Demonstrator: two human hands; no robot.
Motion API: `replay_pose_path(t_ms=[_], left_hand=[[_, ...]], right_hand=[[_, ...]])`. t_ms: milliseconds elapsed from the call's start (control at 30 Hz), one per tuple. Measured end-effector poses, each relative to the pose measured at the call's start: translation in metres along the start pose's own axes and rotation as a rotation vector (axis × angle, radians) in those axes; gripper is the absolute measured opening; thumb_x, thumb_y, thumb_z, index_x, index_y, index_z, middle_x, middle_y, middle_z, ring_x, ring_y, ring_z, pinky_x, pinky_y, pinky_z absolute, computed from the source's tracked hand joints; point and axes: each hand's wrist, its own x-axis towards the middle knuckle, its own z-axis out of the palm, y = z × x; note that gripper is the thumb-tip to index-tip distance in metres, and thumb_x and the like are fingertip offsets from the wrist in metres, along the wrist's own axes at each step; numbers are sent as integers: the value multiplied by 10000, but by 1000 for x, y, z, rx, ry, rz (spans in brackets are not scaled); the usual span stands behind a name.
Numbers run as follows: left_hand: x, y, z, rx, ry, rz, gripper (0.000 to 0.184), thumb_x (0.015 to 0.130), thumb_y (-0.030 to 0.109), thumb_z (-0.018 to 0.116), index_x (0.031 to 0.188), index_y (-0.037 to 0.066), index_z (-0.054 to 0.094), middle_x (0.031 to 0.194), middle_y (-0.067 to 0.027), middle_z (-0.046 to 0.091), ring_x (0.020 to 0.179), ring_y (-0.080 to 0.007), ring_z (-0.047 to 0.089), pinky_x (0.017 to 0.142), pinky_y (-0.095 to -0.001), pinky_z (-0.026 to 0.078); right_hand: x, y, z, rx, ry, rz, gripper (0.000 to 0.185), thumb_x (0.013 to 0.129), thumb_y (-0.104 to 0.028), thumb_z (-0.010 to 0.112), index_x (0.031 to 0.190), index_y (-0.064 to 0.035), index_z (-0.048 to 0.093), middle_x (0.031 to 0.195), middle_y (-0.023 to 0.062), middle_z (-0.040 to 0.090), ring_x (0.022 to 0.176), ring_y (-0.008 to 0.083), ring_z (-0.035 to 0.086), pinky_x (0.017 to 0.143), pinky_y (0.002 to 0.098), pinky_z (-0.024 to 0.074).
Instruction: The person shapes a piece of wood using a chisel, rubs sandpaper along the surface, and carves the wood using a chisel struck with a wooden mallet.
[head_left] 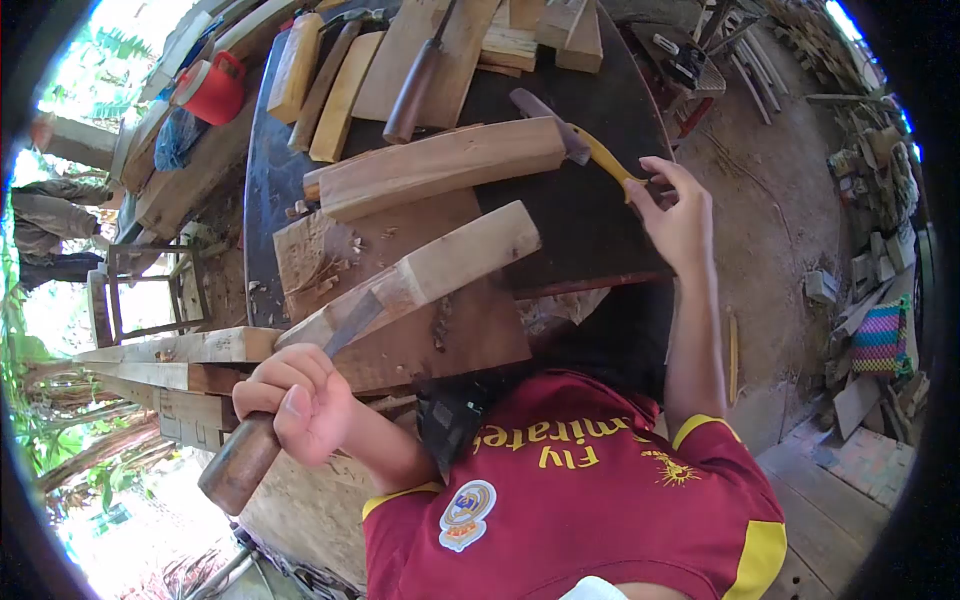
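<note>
My left hand (295,400) is closed around a chisel with a thick round wooden handle (240,465). The chisel's flat metal blade (355,318) points up and right and lies against a pale wooden block (470,255), whose near end is cut down. To the right, my right hand (677,212) pinches the end of the yellow handle of a hammer (600,155). The hammer's dark head rests by the end of a second, thicker wooden block (445,168). Beneath the pale block is a brown board (450,345) with wood shavings on it.
Across the dark table (610,235) lie a second chisel (412,95), a yellow-handled wood strip (347,100) and several offcuts (570,35). Long planks (190,345) jut out at left. A red jug (212,88) stands beyond the table; a person's legs (60,220) show far left.
</note>
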Motion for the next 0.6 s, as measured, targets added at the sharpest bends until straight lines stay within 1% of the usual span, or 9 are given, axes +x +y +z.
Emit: replay_pose_path(t_ms=[100, 133, 200, 300, 333, 433, 467, 567, 600], left_hand=[[0, -1, 9, 104, -91, 23, 141, 759, -26, 494, 723, 43, 377, 547, -37, 371, 412, -101, 292, 389, -273, 230], [0, -2, 11, 137, -124, 29, 141, 765, -26, 495, 728, 41, 377, 553, -39, 373, 417, -103, 297, 391, -274, 233], [1, -4, 16, 194, -177, 21, 137, 786, -27, 490, 751, 39, 375, 563, -43, 373, 433, -104, 315, 404, -276, 247], [2, 6, 21, 245, -25, 157, 134, 800, -30, 482, 766, 44, 375, 566, -38, 366, 439, -100, 305, 414, -274, 246], [5, 20, 12, 198, -81, 179, 132, 813, -38, 469, 780, 49, 376, 569, -35, 361, 441, -94, 285, 418, -273, 239], [3, 66, 5, 313, -22, 126, 136, 819, -38, 452, 760, 51, 368, 564, -38, 353, 452, -89, 275, 421, -265, 223], [-2, 75, 2, 405, 111, 37, 187, 835, -44, 525, 732, 51, 400, 577, -29, 399, 464, -83, 312, 438, -260, 260], [-22, 73, 1, 1056, 404, -150, 222, 823, -28, 664, 706, 47, 491, 604, -6, 483, 480, -74, 367, 475, -236, 305], [-32, 75, -21, 1246, 375, -165, 210, 777, 2, 781, 708, 47, 588, 665, 7, 572, 541, -62, 463, 528, -213, 353]], right_hand=[[-3, 1, 10, -113, 206, -341, 401, 794, -177, 778, 1145, -20, 664, 1118, 153, 681, 1055, 314, 633, 937, 397, 485], [1, -3, 13, -91, 170, -382, 426, 784, -163, 777, 1166, -24, 650, 1140, 156, 663, 1101, 353, 595, 981, 417, 458], [14, -22, 25, -55, 121, -407, 434, 788, -148, 763, 1195, -52, 647, 1153, 159, 656, 1111, 362, 589, 978, 428, 463], [35, -29, 47, -107, -33, -518, 438, 792, -106, 737, 1220, -81, 645, 1160, 166, 657, 1114, 367, 589, 976, 428, 468], [43, -30, 54, -147, -85, -572, 440, 793, -89, 727, 1226, -89, 645, 1160, 169, 658, 1113, 368, 590, 976, 425, 469], [58, -26, 59, -106, -227, -591, 429, 806, -38, 681, 1230, -97, 650, 1152, 182, 663, 1082, 358, 619, 953, 405, 486], [55, -27, 60, -44, -160, -478, 347, 816, 27, 645, 1152, -51, 681, 1146, 204, 658, 1089, 343, 641, 934, 358, 493], [42, -38, 32, -9, 59, -352, 326, 866, -37, 641, 1185, -90, 683, 1158, 153, 675, 1054, 294, 672, 907, 344, 512], [29, -57, 15, -45, 113, -209, 326, 869, -73, 672, 1195, -92, 684, 1141, 144, 695, 1016, 225, 696, 882, 315, 519]])
